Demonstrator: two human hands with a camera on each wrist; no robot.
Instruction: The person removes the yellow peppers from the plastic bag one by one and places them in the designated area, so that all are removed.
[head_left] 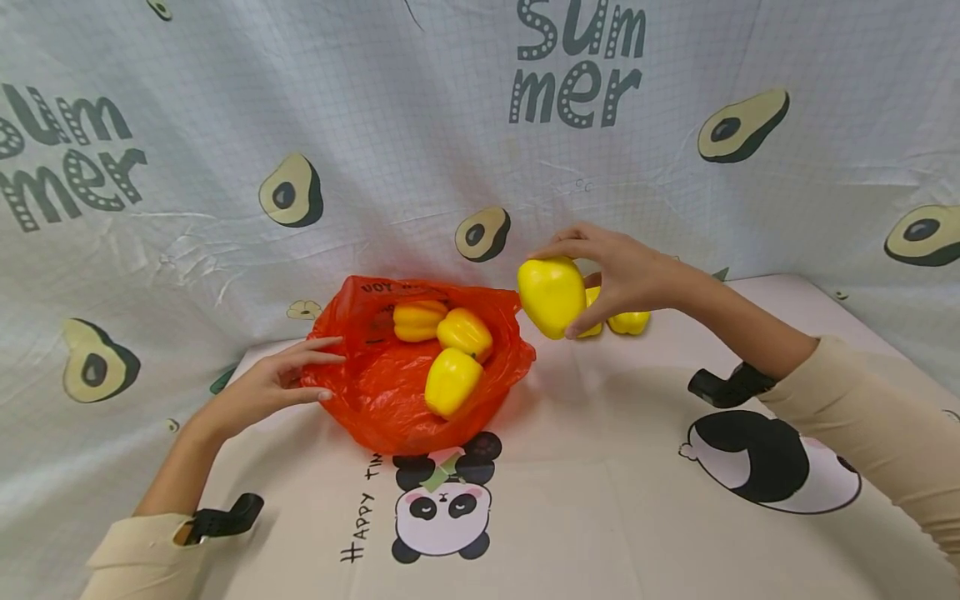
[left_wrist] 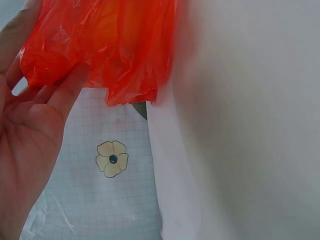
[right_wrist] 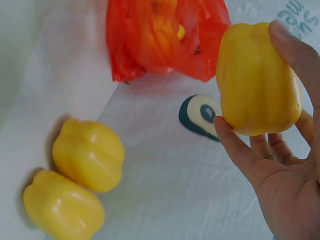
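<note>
In the head view, my right hand (head_left: pixel 626 271) holds up a yellow bell pepper (head_left: pixel 552 297), thumb at its lower side and fingers over its top. The right wrist view shows this pepper (right_wrist: pixel 257 80) lifted, held between thumb and fingertips. A red plastic bag (head_left: pixel 375 400) stands with its mouth spread wide. Inside lie three yellow bell peppers (head_left: pixel 453 383), bunched toward the right. My left hand (head_left: pixel 281 383) is at the bag's left rim, its spread, fairly straight fingers overlapping the edge. The left wrist view shows fingertips (left_wrist: pixel 75 82) touching the crinkled red plastic.
Two more yellow bell peppers (right_wrist: pixel 89 155) lie side by side on the table, right of the bag and behind my right hand. A pale tablecloth (head_left: pixel 570 500) with printed pandas covers the table. Behind hangs a white curtain (head_left: pixel 405 150) printed with avocados.
</note>
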